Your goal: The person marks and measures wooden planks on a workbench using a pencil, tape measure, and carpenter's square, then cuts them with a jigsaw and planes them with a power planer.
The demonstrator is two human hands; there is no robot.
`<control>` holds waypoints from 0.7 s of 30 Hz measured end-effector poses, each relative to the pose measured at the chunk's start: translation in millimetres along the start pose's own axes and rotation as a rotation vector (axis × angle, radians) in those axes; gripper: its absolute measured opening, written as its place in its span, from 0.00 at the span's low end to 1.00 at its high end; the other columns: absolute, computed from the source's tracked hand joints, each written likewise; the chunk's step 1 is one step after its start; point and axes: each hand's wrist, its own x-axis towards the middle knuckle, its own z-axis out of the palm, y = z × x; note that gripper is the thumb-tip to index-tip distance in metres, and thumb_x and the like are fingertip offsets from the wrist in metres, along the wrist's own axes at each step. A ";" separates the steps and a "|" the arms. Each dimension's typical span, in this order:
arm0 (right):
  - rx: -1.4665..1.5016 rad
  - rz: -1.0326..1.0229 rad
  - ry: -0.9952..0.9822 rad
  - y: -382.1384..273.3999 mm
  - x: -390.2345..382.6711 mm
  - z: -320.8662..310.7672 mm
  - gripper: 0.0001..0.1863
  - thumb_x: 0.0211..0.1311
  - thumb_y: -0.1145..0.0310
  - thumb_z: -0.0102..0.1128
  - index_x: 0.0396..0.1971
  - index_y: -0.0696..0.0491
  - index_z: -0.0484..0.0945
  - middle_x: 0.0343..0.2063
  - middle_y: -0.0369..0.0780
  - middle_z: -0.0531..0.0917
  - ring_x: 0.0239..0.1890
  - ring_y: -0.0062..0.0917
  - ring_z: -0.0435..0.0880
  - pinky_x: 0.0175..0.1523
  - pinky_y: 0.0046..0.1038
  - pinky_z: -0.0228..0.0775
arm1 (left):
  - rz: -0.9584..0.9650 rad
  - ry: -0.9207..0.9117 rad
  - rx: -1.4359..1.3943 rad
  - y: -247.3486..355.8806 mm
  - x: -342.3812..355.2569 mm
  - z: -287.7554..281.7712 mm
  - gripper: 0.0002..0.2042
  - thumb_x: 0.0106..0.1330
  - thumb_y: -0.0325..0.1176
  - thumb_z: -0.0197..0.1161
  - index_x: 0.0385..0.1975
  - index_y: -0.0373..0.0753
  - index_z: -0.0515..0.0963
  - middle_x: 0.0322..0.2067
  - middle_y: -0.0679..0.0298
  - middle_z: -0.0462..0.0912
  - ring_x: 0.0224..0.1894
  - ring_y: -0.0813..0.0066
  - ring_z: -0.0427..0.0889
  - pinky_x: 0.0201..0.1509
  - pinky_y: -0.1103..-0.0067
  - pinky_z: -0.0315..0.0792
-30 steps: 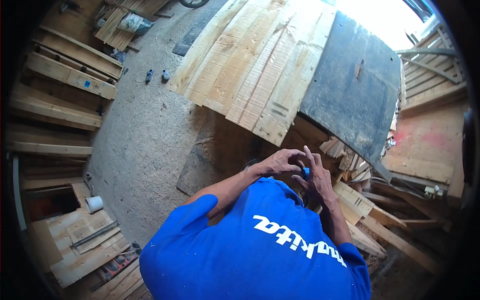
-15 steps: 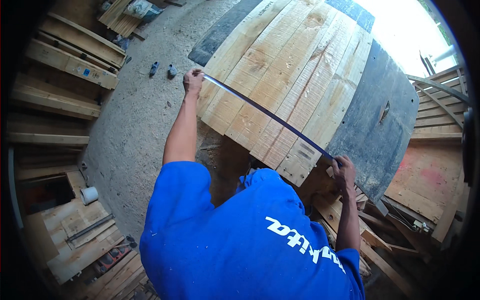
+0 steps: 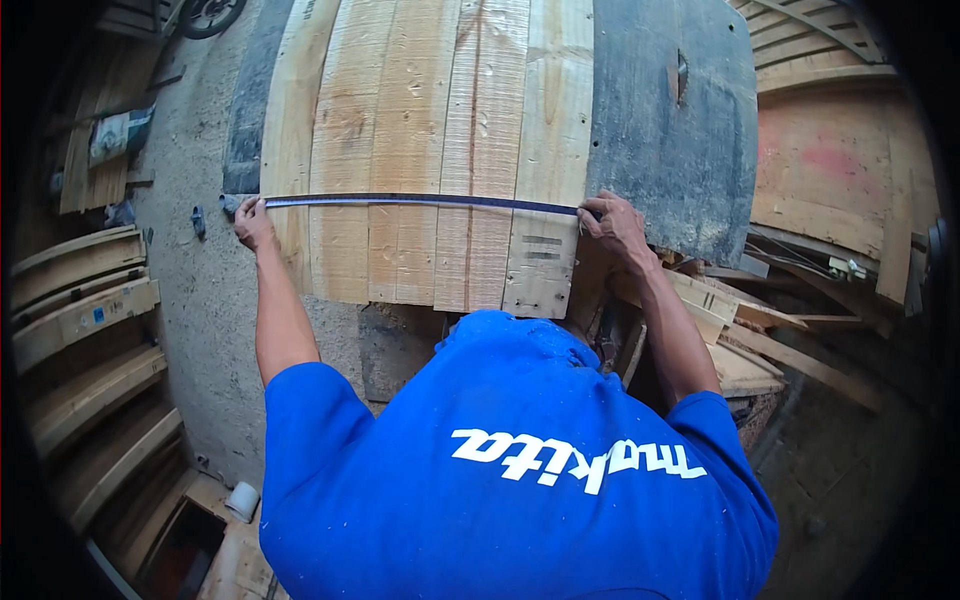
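Observation:
A long, thin measuring tape (image 3: 415,199), dark with a pale edge, is stretched straight across a panel of joined wooden boards (image 3: 410,120). My left hand (image 3: 256,226) pinches one end of it at the panel's left edge. The other end is held by my right hand (image 3: 614,222), whose fingers close on it just past the panel's right edge. Whether a case is inside the right hand is hidden. Several small holes or nails and a dark stamped mark show near the panel's near right corner.
The panel lies on a dark sheet (image 3: 675,130). Wood offcuts (image 3: 740,315) are heaped below its right side. Stacked planks (image 3: 90,310) line the left, with a white pipe piece (image 3: 242,501) nearer. A shoe (image 3: 198,222) lies on the rough floor; a wheel (image 3: 210,14) is beyond.
The view has turned, so the boards and the tape now appear squarer to me. Both hands still hold the tape, which now spans the panel nearly level.

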 end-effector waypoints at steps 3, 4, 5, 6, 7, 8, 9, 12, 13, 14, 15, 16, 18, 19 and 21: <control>-0.012 0.019 0.021 10.7 -3.2 3.6 0.11 0.64 0.57 0.62 0.37 0.47 0.87 0.36 0.39 0.82 0.42 0.38 0.83 0.45 0.41 0.74 | -0.095 0.001 -0.035 -1.7 -3.4 4.6 0.10 0.63 0.23 0.66 0.43 0.33 0.79 0.40 0.57 0.86 0.43 0.69 0.85 0.50 0.77 0.77; -0.052 0.033 0.012 15.2 -4.3 4.4 0.12 0.64 0.57 0.62 0.37 0.47 0.87 0.35 0.39 0.82 0.41 0.38 0.83 0.45 0.42 0.73 | -0.099 0.016 -0.038 -3.2 -3.6 4.6 0.10 0.63 0.23 0.66 0.43 0.33 0.79 0.40 0.58 0.86 0.43 0.69 0.85 0.50 0.78 0.77; -0.092 0.047 0.003 19.4 -5.6 4.9 0.12 0.64 0.56 0.63 0.37 0.47 0.87 0.35 0.39 0.82 0.41 0.39 0.83 0.45 0.42 0.73 | -0.103 0.033 -0.041 -4.7 -3.2 4.5 0.10 0.63 0.23 0.67 0.43 0.33 0.79 0.39 0.58 0.86 0.42 0.70 0.85 0.50 0.78 0.77; -0.091 0.052 0.006 21.5 -6.9 4.8 0.12 0.64 0.56 0.63 0.37 0.47 0.87 0.35 0.39 0.82 0.41 0.39 0.83 0.45 0.42 0.73 | -0.107 0.029 -0.030 -7.3 -3.2 3.6 0.10 0.63 0.22 0.67 0.43 0.33 0.78 0.40 0.58 0.86 0.42 0.70 0.85 0.50 0.79 0.77; -0.073 0.053 0.003 22.7 -7.8 5.4 0.12 0.64 0.56 0.63 0.36 0.47 0.87 0.35 0.40 0.82 0.41 0.39 0.83 0.44 0.43 0.73 | -0.105 0.026 -0.032 -9.5 -1.7 4.4 0.10 0.63 0.22 0.67 0.43 0.33 0.78 0.40 0.58 0.86 0.42 0.70 0.85 0.50 0.79 0.77; -0.054 0.052 0.000 23.8 -8.7 5.7 0.12 0.64 0.55 0.63 0.36 0.47 0.87 0.34 0.40 0.81 0.41 0.40 0.82 0.44 0.44 0.73 | -0.122 0.032 -0.033 -11.9 -0.9 4.7 0.10 0.63 0.22 0.67 0.44 0.32 0.78 0.40 0.59 0.86 0.42 0.70 0.85 0.50 0.78 0.77; -0.049 0.055 0.004 25.7 -9.4 6.5 0.12 0.64 0.55 0.63 0.36 0.47 0.87 0.34 0.40 0.81 0.41 0.40 0.82 0.44 0.44 0.73 | -0.136 0.038 -0.032 -14.1 0.9 4.3 0.11 0.63 0.22 0.67 0.44 0.32 0.77 0.39 0.59 0.85 0.42 0.69 0.85 0.50 0.78 0.77; -0.037 0.010 0.027 29.9 -8.9 9.1 0.12 0.64 0.55 0.62 0.36 0.47 0.87 0.34 0.40 0.82 0.41 0.40 0.82 0.44 0.45 0.73 | -0.115 -0.021 -0.067 -18.8 5.8 -4.8 0.14 0.63 0.20 0.66 0.47 0.32 0.76 0.44 0.57 0.84 0.46 0.70 0.83 0.52 0.78 0.77; -0.018 0.004 0.022 28.9 -8.4 9.1 0.12 0.64 0.55 0.63 0.36 0.47 0.87 0.35 0.40 0.82 0.42 0.40 0.83 0.45 0.45 0.73 | -0.086 -0.054 -0.118 -17.8 7.3 -12.0 0.15 0.62 0.20 0.65 0.49 0.33 0.75 0.47 0.56 0.83 0.48 0.70 0.83 0.53 0.79 0.76; 0.006 -0.004 0.016 28.1 -8.1 9.4 0.12 0.64 0.56 0.63 0.36 0.48 0.87 0.35 0.40 0.82 0.42 0.40 0.83 0.45 0.45 0.73 | 0.015 -0.035 -0.025 -15.2 7.7 -20.1 0.17 0.63 0.25 0.68 0.51 0.32 0.75 0.48 0.52 0.82 0.48 0.63 0.83 0.53 0.74 0.77; 0.009 0.004 0.027 31.1 -10.0 10.0 0.12 0.64 0.56 0.63 0.36 0.48 0.87 0.35 0.40 0.82 0.42 0.40 0.83 0.45 0.45 0.73 | 0.024 -0.044 -0.029 -6.6 -1.5 -10.3 0.17 0.63 0.25 0.68 0.51 0.32 0.75 0.48 0.52 0.82 0.48 0.63 0.83 0.53 0.74 0.77; -0.008 0.027 0.036 34.3 -12.8 9.4 0.12 0.63 0.56 0.63 0.35 0.48 0.87 0.35 0.41 0.82 0.42 0.40 0.83 0.46 0.45 0.74 | 0.092 0.040 0.204 7.6 -25.5 10.1 0.19 0.62 0.28 0.68 0.52 0.32 0.75 0.49 0.51 0.81 0.50 0.59 0.82 0.55 0.71 0.76; -0.016 0.051 0.054 34.5 -19.8 5.4 0.12 0.63 0.57 0.63 0.35 0.48 0.87 0.36 0.41 0.82 0.43 0.40 0.83 0.47 0.44 0.74 | 0.024 0.157 0.379 50.5 -75.2 33.5 0.23 0.62 0.36 0.69 0.54 0.31 0.75 0.53 0.48 0.79 0.55 0.50 0.79 0.60 0.66 0.72; 0.010 0.018 0.050 28.0 -22.2 0.3 0.12 0.63 0.57 0.62 0.35 0.48 0.87 0.36 0.41 0.82 0.43 0.41 0.83 0.47 0.44 0.74 | 0.039 0.163 0.377 62.9 -93.8 33.7 0.23 0.62 0.36 0.69 0.54 0.31 0.75 0.53 0.48 0.79 0.55 0.50 0.79 0.60 0.66 0.72; 0.116 -0.002 0.071 20.9 -36.0 -7.3 0.13 0.63 0.57 0.61 0.37 0.48 0.87 0.37 0.42 0.83 0.44 0.41 0.83 0.48 0.43 0.75 | 0.177 0.262 0.374 77.0 -126.1 49.6 0.22 0.63 0.32 0.67 0.56 0.34 0.73 0.54 0.45 0.78 0.57 0.49 0.77 0.61 0.66 0.71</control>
